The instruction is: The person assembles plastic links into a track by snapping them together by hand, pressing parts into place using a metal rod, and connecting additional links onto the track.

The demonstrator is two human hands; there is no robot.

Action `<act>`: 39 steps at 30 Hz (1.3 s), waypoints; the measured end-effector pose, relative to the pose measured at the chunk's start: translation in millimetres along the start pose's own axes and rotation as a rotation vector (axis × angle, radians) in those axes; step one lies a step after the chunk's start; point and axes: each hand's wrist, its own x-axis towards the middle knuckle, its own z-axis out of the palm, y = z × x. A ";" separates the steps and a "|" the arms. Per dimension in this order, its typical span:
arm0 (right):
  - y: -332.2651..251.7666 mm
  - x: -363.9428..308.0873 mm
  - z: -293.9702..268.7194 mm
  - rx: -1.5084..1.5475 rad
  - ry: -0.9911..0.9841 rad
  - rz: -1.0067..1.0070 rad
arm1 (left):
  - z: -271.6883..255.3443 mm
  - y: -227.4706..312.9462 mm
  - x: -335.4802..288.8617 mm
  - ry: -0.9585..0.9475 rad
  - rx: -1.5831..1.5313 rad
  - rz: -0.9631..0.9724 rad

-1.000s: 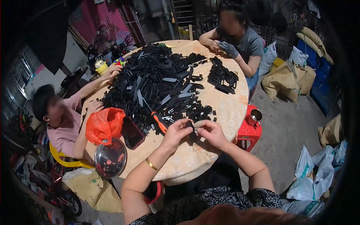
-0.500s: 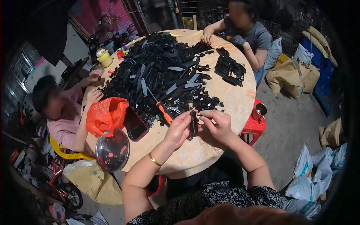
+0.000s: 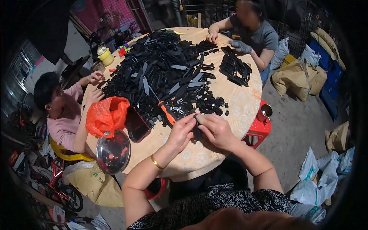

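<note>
My left hand (image 3: 181, 131) is closed round a narrow black plastic part (image 3: 196, 129), held above the table's near edge. From the other side, my right hand (image 3: 217, 130) pinches the upper end of the same part, and its fingers hide most of it. Beyond my hands a large heap of black plastic parts (image 3: 153, 73) covers the middle of the table, with small black pieces (image 3: 212, 104) at its near right side. A screwdriver with an orange and black handle (image 3: 167, 114) lies against the heap, close to my left hand.
On the round table (image 3: 241, 111) are an orange plastic bag (image 3: 105, 115), a dark phone (image 3: 137, 124), a clear round lid (image 3: 113, 152) and a separate pile of black parts (image 3: 234, 68). Two people sit at the left and far right. A red stool (image 3: 257, 132) holds a metal cup (image 3: 265, 110).
My right hand has moved left onto the black part and now covers its upper end. At the far right, the other person's gloved hand has come forward to the separate pile.
</note>
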 end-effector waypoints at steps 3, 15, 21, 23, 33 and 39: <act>-1.9 -2.9 -7.2 -0.045 -0.046 -0.035 | 5.8 -2.1 -1.0 0.038 -0.011 0.010; -16.9 -34.1 -24.5 -0.232 -0.234 0.276 | 31.5 21.5 6.7 0.102 1.130 0.423; -2.3 -28.8 -32.8 -0.191 -0.202 0.263 | 7.3 66.7 65.7 0.283 1.888 0.576; 17.7 -25.1 -39.5 -0.283 -0.136 0.329 | -8.5 69.0 88.8 0.364 2.009 0.517; 64.3 -31.2 -37.4 -0.441 -0.136 0.469 | -18.2 64.3 126.0 0.509 2.116 0.163; 62.8 -33.6 -33.9 -0.121 0.024 0.421 | -20.5 79.7 95.6 0.527 1.599 0.400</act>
